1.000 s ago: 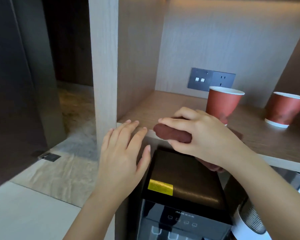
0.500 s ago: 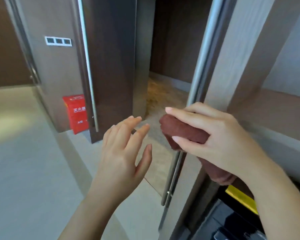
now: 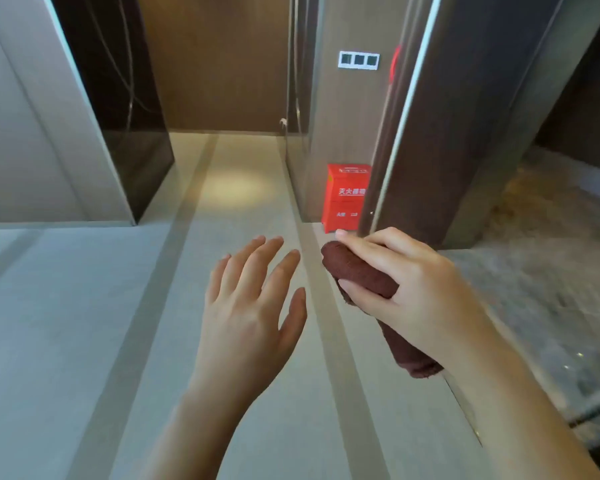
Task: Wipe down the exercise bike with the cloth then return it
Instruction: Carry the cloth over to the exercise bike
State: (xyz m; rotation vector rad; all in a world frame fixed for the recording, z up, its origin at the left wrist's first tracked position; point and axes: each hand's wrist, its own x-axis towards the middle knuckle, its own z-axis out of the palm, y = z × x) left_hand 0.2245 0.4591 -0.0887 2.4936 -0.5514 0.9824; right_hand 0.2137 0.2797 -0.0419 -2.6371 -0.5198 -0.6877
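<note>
1. Since a moment ago the view has swung from the cabinet to an open corridor; right hand [image 3: 406, 292] fingers stay wrapped around the rolled cloth [image 3: 361, 275], left hand [image 3: 253, 306] spread empty.
2. Pale floor [image 3: 84, 341] ahead lies clear.
3. A red box [image 3: 347, 197] and metal door edge [image 3: 395, 133] stand beyond the cloth.

A red box [image 3: 345, 197] with white lettering is set on the pale floor [image 3: 84, 323] against a brown wall panel [image 3: 340, 116]. A three-button switch plate [image 3: 358, 60] is mounted higher on that panel. A dark door [image 3: 447, 133] edged with a metal strip is seen just right of the box. A mottled carpet [image 3: 551, 271] is laid to the far right.
</note>
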